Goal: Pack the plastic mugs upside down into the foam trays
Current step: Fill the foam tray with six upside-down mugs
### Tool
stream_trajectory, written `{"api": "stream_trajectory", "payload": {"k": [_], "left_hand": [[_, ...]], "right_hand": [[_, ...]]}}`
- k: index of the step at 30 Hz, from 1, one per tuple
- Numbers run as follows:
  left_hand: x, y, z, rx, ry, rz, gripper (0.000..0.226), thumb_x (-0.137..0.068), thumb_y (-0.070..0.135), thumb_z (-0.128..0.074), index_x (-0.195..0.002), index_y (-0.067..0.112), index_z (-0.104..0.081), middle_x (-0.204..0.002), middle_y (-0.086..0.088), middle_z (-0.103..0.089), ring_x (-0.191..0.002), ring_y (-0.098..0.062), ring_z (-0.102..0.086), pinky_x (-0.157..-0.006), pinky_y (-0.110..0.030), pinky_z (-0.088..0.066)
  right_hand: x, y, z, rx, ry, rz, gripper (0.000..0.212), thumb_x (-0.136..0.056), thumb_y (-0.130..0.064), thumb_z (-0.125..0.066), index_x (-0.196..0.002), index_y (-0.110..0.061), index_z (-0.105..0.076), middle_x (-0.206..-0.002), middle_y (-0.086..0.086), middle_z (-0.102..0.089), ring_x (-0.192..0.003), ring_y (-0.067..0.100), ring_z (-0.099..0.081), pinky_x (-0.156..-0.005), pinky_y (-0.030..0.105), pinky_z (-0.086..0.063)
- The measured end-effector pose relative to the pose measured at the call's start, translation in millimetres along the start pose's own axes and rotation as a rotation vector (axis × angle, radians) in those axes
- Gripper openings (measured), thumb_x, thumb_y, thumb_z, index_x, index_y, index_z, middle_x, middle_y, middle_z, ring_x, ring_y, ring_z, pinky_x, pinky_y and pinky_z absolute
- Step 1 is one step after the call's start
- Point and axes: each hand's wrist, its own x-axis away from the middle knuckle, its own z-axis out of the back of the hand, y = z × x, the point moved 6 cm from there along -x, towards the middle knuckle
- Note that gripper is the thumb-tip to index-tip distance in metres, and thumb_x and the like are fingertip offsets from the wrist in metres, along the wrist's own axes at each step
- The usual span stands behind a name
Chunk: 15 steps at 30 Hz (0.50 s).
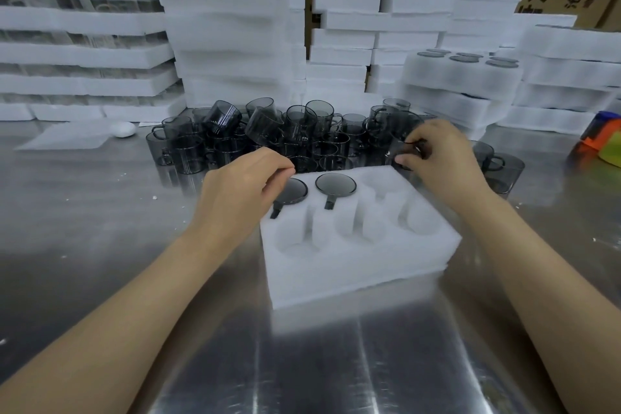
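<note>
A white foam tray (356, 265) with several round pockets lies on the steel table in front of me. Two smoky grey mugs sit upside down in its far left pockets, one (297, 190) partly under my left hand, the other (335, 184) beside it with its handle toward me. My left hand (242, 188) hovers over the left mug with fingers curled; whether it touches the mug I cannot tell. My right hand (437, 158) pinches the handle of a grey mug (400, 141) at the tray's far right corner. A pile of grey mugs (268, 134) stands behind the tray.
Tall stacks of white foam trays (228, 27) fill the back. A packed tray stack (467, 74) stands at the back right, with more mugs (500, 168) right of my hand. A colourful object (605, 141) lies at the right edge and a loose foam sheet (70, 138) at the left.
</note>
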Motion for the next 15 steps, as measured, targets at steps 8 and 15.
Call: {"api": "stream_trajectory", "payload": {"k": [8,15], "left_hand": [[0,0,-1,-0.005,-0.015,-0.003,0.007,-0.095,0.024,-0.06,-0.094,0.026,-0.066,-0.093,0.018,-0.065,-0.078,0.0,-0.055,-0.054,-0.037,-0.051],[1,1,0,0.004,-0.011,-0.002,0.007,-0.094,0.022,-0.061,-0.094,0.024,-0.067,-0.093,0.017,-0.066,-0.077,-0.006,-0.06,-0.054,-0.039,-0.051]], "right_hand": [[20,-53,-1,-0.09,0.054,0.341,0.058,-0.077,-0.007,-0.07,-0.12,-0.035,-0.044,-0.104,-0.023,-0.045,-0.071,0.005,-0.043,-0.065,0.026,-0.042],[26,-67,-2,0.074,0.038,0.482,0.056,-0.074,-0.003,-0.072,-0.127,-0.015,-0.059,-0.123,0.002,-0.057,-0.074,0.0,-0.038,-0.062,0.027,-0.046]]}}
